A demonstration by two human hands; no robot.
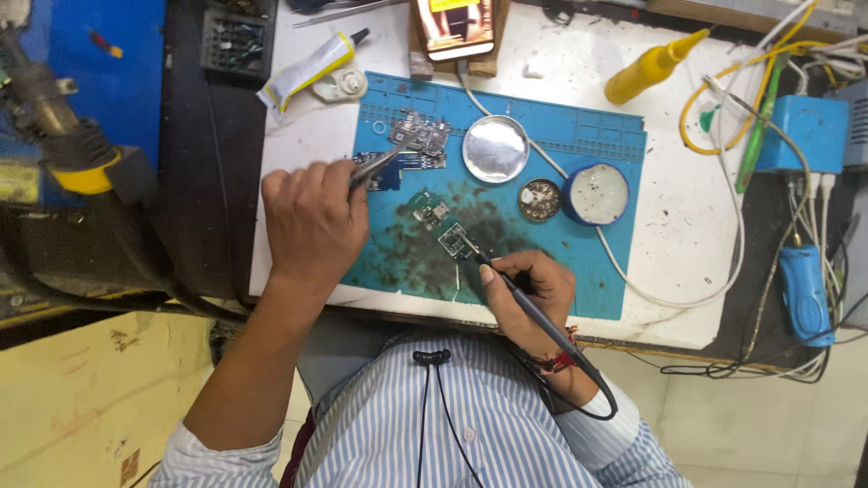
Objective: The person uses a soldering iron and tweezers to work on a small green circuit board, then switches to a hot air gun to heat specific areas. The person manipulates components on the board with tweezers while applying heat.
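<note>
A person in a blue-and-white striped shirt works over a blue silicone repair mat (597, 136), its surface smudged with dark residue. The hands are apart. The left hand (312, 221) is closed around metal tweezers (380, 165), whose tips reach toward a cluster of circuit boards (418, 136) at the far left of the mat. The right hand (529, 289) grips a thin black soldering iron (533, 312) like a pen, its tip touching a small square green circuit board (455, 241) near the mat's middle; a second small green board (428, 211) lies just beside it to the left.

Three round things sit to the right on the mat: a shiny shallow metal dish (495, 149), a small brass-coloured tin (539, 200) of tip-cleaning wool (contents hard to make out), and a blue-rimmed round container (597, 193).

On the white table beyond lie a white-and-yellow squeeze tube (307, 70) with a black cap, far left, and a yellow plastic bottle (651, 65) with a pointed nozzle, far right. A phone (457, 27) with a lit screen rests at the far edge. Tangled white and yellow cables (737, 99) run to a blue box (811, 131) at right.
</note>
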